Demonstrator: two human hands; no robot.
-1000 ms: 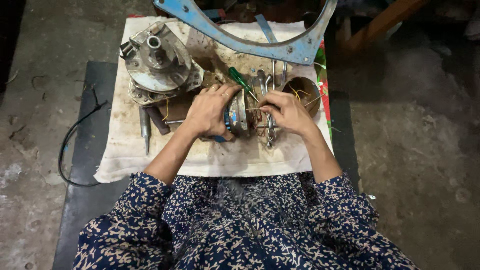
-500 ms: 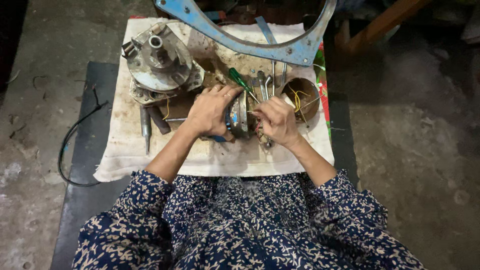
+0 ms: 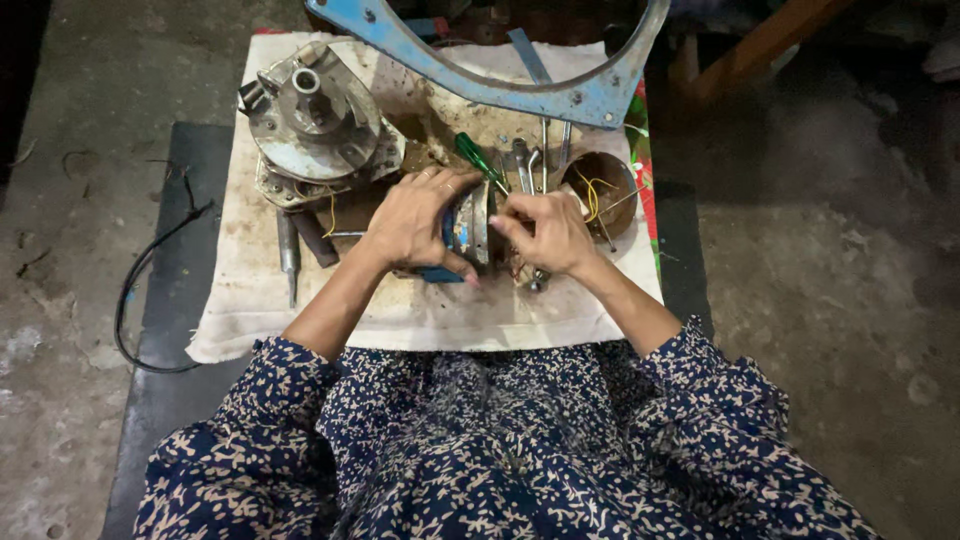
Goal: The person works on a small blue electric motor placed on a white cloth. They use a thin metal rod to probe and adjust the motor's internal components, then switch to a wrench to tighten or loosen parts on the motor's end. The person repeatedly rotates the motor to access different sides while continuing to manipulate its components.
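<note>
Left hand [image 3: 415, 220] clasping round motor part [image 3: 468, 225]; right hand [image 3: 545, 232] pinching wires at its right face. Winding work underway; steady hold needed.

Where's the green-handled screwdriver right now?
In the head view, the green-handled screwdriver lies on the stained cloth just beyond the two hands, between the round metal housing and the wrenches.

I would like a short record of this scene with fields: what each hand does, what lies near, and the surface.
left hand: left hand grips the round metal part, palm over it
right hand: right hand pinches at the part's right face
behind: grey motor housing, green-handled screwdriver, brown ring with yellow wires, blue curved frame
left of the part: metal rod
surface: stained white cloth
</note>
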